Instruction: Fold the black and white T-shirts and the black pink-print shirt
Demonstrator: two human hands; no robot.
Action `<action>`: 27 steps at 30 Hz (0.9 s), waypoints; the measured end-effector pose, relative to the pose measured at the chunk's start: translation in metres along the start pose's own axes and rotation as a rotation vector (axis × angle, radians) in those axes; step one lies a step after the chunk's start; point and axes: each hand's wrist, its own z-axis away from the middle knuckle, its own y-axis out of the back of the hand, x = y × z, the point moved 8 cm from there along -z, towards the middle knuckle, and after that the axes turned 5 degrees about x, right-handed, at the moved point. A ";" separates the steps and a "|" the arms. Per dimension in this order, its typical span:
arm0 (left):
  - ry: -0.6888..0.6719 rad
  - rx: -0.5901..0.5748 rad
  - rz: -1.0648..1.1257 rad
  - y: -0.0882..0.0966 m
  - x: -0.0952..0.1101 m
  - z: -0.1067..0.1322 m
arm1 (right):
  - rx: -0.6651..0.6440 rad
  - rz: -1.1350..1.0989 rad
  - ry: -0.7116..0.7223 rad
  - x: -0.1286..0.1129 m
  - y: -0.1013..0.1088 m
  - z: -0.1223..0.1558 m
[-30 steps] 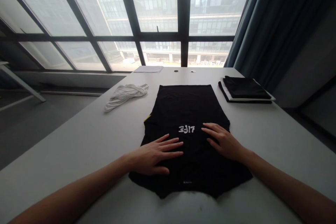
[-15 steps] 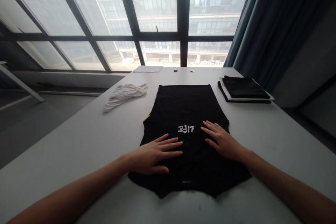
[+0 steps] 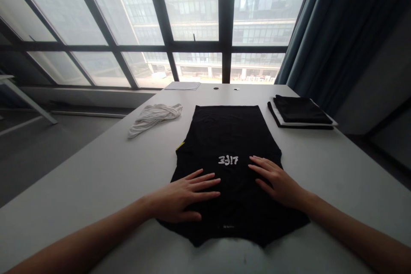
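Note:
A black sleeveless-looking shirt [image 3: 224, 132] lies spread flat on the white table [image 3: 105, 192], its neckline toward me and its straight hem at the far side. White lettering, upside down to me, marks its middle, and a bit of yellow shows at its left edge. My left hand [image 3: 183, 197] rests on the left part of the shirt, fingers spread. On the right part lies my right hand [image 3: 278, 182], palm down with fingers stretched out. Neither hand grips the cloth.
A crumpled white garment [image 3: 156, 117] lies on the table to the left. At the right is a stack of folded black and white clothes [image 3: 302, 111]. Some white paper [image 3: 182, 86] sits at the far edge, before the windows. A blue curtain [image 3: 308, 38] hangs at the right.
Both hands have slid slightly toward me and outward over the shirt. The shirt keeps its place on the table; the whole view has shifted a little.

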 end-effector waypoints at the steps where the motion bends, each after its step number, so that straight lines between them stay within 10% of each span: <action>1: 0.005 0.004 0.007 0.000 0.002 0.006 | -0.027 -0.013 0.012 -0.004 0.001 0.005; 11: 0.082 0.077 0.095 0.011 0.000 0.057 | -0.288 -0.152 0.147 -0.029 0.020 0.065; 21: 0.064 0.203 0.077 0.018 0.016 0.058 | -0.068 -0.099 0.338 -0.051 0.042 0.076; 27: 0.202 0.274 0.353 0.023 -0.004 0.061 | -0.043 -0.259 0.185 -0.043 0.043 0.067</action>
